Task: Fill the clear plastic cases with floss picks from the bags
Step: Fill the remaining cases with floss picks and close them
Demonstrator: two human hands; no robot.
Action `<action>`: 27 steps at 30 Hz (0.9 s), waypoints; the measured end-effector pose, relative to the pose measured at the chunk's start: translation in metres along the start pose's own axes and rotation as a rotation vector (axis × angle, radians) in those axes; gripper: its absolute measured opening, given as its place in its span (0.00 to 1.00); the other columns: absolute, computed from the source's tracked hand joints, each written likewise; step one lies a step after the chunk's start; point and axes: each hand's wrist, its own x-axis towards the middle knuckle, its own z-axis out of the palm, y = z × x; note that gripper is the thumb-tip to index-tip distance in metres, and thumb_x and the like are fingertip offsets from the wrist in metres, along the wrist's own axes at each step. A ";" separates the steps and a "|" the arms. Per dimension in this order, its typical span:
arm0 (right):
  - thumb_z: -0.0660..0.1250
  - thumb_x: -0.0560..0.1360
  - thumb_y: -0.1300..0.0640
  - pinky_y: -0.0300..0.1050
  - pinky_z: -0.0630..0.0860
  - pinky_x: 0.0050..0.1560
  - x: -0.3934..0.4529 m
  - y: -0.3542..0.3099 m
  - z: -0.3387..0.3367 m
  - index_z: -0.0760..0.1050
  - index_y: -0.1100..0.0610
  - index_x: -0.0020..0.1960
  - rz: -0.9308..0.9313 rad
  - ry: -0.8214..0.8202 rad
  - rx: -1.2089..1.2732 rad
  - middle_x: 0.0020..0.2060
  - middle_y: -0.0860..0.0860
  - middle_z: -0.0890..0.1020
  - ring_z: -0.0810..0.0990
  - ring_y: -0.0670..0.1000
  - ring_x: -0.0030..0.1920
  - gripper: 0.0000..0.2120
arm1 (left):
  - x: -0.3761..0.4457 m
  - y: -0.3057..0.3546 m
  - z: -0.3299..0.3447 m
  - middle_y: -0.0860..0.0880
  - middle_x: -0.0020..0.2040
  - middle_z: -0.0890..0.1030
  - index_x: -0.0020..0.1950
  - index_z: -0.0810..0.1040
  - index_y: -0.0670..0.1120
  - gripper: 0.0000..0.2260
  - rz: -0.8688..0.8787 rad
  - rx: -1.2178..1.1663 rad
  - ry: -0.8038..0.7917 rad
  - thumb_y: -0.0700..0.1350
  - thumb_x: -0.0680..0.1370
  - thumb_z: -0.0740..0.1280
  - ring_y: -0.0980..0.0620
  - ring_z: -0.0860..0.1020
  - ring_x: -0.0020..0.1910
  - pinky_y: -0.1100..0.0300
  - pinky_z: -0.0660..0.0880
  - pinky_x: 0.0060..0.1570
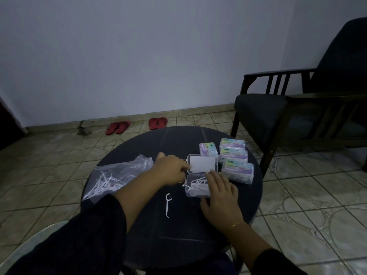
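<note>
An open clear plastic case lies mid-table: its lid (202,164) is flipped back and its tray (195,188) holds several white floss picks. My left hand (172,169) reaches across, its fingertips touching the lid's left edge. My right hand (221,192) rests flat with straight fingers on the tray's right side. One loose floss pick (167,205) lies on the table in front of the case. A clear plastic bag (117,176) with several floss picks sits at the left.
Several closed, filled cases (237,169) with colourful labels stand at the back right of the round dark table (172,231). A dark armchair (297,108) stands to the right. Red slippers (157,123) lie on the tiled floor beyond.
</note>
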 end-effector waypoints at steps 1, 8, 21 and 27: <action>0.65 0.67 0.47 0.59 0.67 0.63 0.000 -0.001 0.002 0.69 0.55 0.69 -0.015 -0.023 -0.080 0.68 0.52 0.72 0.68 0.54 0.69 0.31 | -0.005 -0.006 -0.001 0.50 0.66 0.74 0.70 0.69 0.58 0.22 -0.009 0.061 -0.096 0.50 0.76 0.63 0.49 0.65 0.69 0.51 0.56 0.63; 0.54 0.71 0.42 0.58 0.58 0.60 0.001 0.001 0.011 0.78 0.47 0.57 -0.033 0.022 -0.221 0.54 0.49 0.80 0.72 0.54 0.61 0.21 | -0.019 -0.024 0.018 0.45 0.77 0.53 0.78 0.51 0.55 0.48 -0.169 0.070 -0.430 0.64 0.65 0.72 0.42 0.48 0.76 0.45 0.49 0.73; 0.52 0.77 0.47 0.61 0.48 0.70 0.002 0.000 0.008 0.65 0.48 0.72 -0.054 -0.065 -0.082 0.73 0.50 0.65 0.56 0.56 0.75 0.24 | -0.007 -0.033 0.039 0.55 0.59 0.80 0.64 0.75 0.56 0.17 -0.114 0.005 -0.164 0.49 0.76 0.67 0.53 0.69 0.65 0.49 0.52 0.66; 0.49 0.78 0.46 0.60 0.45 0.71 0.003 -0.001 0.003 0.61 0.47 0.74 -0.044 -0.088 -0.081 0.75 0.51 0.60 0.49 0.55 0.76 0.24 | -0.012 -0.035 0.040 0.57 0.54 0.81 0.57 0.79 0.55 0.12 -0.084 -0.035 -0.092 0.55 0.77 0.62 0.55 0.71 0.60 0.47 0.53 0.66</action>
